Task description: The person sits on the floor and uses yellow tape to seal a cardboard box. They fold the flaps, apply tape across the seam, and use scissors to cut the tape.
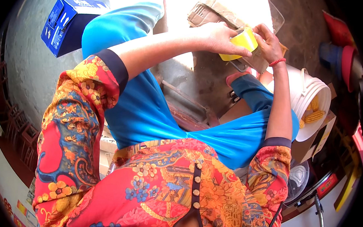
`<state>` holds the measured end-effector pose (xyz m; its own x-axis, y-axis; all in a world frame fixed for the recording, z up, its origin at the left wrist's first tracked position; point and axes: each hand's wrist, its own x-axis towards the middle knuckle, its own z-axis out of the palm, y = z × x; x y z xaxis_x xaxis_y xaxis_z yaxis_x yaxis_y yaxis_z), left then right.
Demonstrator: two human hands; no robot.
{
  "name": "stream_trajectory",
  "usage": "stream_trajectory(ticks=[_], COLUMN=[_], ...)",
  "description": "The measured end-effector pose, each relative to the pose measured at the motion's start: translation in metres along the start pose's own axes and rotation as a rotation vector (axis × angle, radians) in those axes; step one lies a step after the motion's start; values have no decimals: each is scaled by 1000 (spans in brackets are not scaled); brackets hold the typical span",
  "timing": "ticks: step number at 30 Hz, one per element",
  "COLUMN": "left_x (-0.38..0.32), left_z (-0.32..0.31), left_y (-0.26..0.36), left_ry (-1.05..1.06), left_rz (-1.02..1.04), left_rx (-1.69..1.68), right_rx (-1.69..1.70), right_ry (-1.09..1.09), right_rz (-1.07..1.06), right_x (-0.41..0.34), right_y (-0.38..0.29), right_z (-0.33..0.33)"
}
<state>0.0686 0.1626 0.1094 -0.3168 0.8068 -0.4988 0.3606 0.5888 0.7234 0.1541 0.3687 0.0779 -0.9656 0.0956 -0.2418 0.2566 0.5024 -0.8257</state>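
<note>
My left hand (220,40) is wrapped around a roll of yellow tape (247,39), its thumb stretched along the near side. On the roll's right edge, my right hand (268,42) has its bent thumb and fingertips pressed against the tape; a red beaded bracelet (278,62) circles that wrist. Whether a tape end is lifted is too small to tell. Just beyond and beneath both hands lies brown cardboard (207,15), partly washed out by strong light. The hands hold the roll above the floor, past my knees in blue trousers (138,106).
A white plastic bucket (305,97) with corn cobs (314,116) leans open beside my right leg. A blue printed box (69,25) stands at the upper left. A wooden frame (187,113) lies between my legs. Basins (348,67) and an electric fan (297,181) are at the right.
</note>
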Motion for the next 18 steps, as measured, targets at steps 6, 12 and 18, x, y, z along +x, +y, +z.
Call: stream_trajectory(ticks=[6,12,18], left_x=[1,-1,-12], left_z=[2,14,38], left_y=[-1,-2,11], left_ry=[-12,100,289], left_rz=[-127,-142,-19], left_rx=[-227,-458,-415], right_rx=[23,-107,-33], right_ry=[-15,-74,-49], right_rz=[58,66,52], right_x=[12,25,22], right_y=[2,0,10], right_z=[-4,-9,-8])
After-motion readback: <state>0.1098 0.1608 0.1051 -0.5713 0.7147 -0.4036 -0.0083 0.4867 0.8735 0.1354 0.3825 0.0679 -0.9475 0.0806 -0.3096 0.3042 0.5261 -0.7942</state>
